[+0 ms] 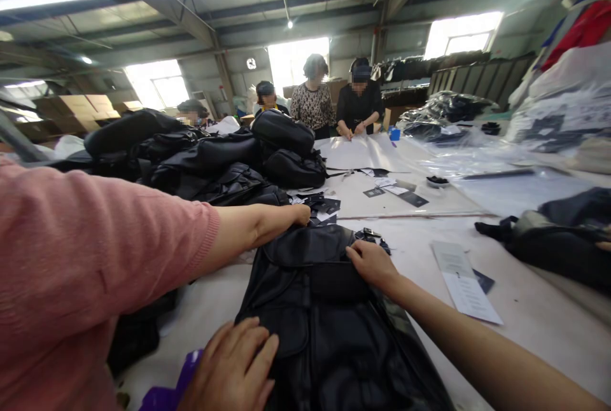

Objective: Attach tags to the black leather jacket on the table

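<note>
A black leather-look backpack [334, 341] with a top flap and front pockets lies on the table before me. My left hand [233, 366], at the bottom, rests palm down with fingers extended on the bag's left side. At the upper right edge of the flap, my right hand [370, 261] has its fingers curled around the bag's edge. From the left a co-worker's pink-sleeved arm [143, 245] reaches across, its hand [301, 214] at the dark and white tags [327, 206] beyond the bag. What that hand holds is hidden.
Black bags [205, 150] are heaped at the back left. Small metal and black fittings [375, 236] lie beside the backpack. A white printed card [463, 280] and dark fabric items [563, 239] are on the right. Several people stand behind; plastic sheeting [520, 188] covers part of the table.
</note>
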A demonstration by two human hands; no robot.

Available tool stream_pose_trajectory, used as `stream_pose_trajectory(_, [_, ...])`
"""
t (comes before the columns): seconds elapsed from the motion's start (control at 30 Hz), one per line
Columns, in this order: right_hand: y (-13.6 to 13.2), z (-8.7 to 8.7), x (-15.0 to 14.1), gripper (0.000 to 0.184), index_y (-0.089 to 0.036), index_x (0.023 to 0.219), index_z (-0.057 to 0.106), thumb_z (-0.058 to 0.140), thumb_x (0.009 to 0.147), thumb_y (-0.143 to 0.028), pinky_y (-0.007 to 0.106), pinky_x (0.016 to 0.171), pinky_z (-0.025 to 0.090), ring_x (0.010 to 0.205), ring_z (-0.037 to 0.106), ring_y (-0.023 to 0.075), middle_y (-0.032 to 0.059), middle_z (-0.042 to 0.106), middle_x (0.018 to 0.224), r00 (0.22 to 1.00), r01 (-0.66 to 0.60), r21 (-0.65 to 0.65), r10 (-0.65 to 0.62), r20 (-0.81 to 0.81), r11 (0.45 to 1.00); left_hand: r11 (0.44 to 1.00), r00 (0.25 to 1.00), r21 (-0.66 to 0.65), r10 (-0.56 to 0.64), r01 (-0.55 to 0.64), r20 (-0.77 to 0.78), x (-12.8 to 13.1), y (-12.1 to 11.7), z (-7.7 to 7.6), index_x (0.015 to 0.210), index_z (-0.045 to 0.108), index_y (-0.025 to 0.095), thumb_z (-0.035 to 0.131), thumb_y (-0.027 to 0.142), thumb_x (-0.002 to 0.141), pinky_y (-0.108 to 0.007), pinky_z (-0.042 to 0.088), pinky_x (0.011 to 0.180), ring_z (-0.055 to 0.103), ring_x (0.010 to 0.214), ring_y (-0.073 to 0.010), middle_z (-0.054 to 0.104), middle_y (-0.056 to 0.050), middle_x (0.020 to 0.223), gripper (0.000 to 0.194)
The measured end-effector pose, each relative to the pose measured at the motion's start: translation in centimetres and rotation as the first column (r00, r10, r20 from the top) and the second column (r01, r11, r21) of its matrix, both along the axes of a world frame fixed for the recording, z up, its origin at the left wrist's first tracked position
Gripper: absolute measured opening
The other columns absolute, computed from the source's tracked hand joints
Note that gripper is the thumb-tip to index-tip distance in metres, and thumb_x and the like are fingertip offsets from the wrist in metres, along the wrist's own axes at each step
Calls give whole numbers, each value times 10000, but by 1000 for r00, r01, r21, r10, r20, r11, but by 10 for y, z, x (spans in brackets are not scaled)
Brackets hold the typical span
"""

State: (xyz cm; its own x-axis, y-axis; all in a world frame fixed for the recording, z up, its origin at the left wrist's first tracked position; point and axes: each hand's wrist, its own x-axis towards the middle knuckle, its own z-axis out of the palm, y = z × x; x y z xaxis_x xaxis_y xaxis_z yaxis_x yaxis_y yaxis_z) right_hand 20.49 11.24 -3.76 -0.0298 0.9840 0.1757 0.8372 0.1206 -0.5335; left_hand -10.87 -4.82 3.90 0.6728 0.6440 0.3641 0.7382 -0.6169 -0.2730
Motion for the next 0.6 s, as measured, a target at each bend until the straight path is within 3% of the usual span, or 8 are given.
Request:
stream_pose_trajectory(0.07, [4,2,-2,250,-150,905,645,464,951,-318,334,780,420,893,595,249,120,657,944,999,2,86,-6,50,996,973,985,-150,173,-174,-20,-2,3,7,1167,639,286,692,147,703,-411,537,901,650,1023,-268,707,-20,1092,487])
stream_pose_trajectory(0.13, [0,3,-7,223,-152,994,640,474,949,-293,370,882,416,1008,570,272,143,630,1086,988,-104,193,80,128,976,884,944,-336,325,-326,-59,4,4,16,1103,665,309,684,138,747,-418,526,893,652,975,-249,710,-7,1034,396])
stream_pose_trajectory(0.2, [-9,1,-13,202,-152,1022,639,478,939,-238,402,961,401,1092,538,281,148,594,1188,956,-255,306,191,225,917,767,895,-471,424,-436,-137,10,8,26,984,697,290,656,186,811,-428,528,840,665,908,-256,722,-11,947,206])
stream_pose_trajectory(0.27, [-19,-4,-18,197,-158,1027,639,471,927,-187,431,994,398,1130,523,281,139,568,1244,917,-376,371,284,280,849,698,869,-526,451,-486,-205,14,18,34,864,704,255,629,245,849,-431,524,778,677,855,-282,730,-29,882,77])
stream_pose_trajectory(0.43, [-39,-13,-21,169,-189,978,638,483,914,-165,425,975,436,1102,549,244,96,596,1201,850,-526,330,495,179,784,750,873,-462,468,-473,-135,12,67,36,803,698,197,628,202,833,-422,487,759,674,877,-319,727,-87,872,76])
stream_pose_trajectory(0.6, [-48,-10,-24,188,-200,984,644,481,900,-157,367,934,462,1051,570,208,72,615,1159,774,-624,251,630,68,740,730,875,-540,483,-418,-24,0,120,20,791,732,215,653,145,773,-375,489,778,682,903,-293,741,-82,874,107])
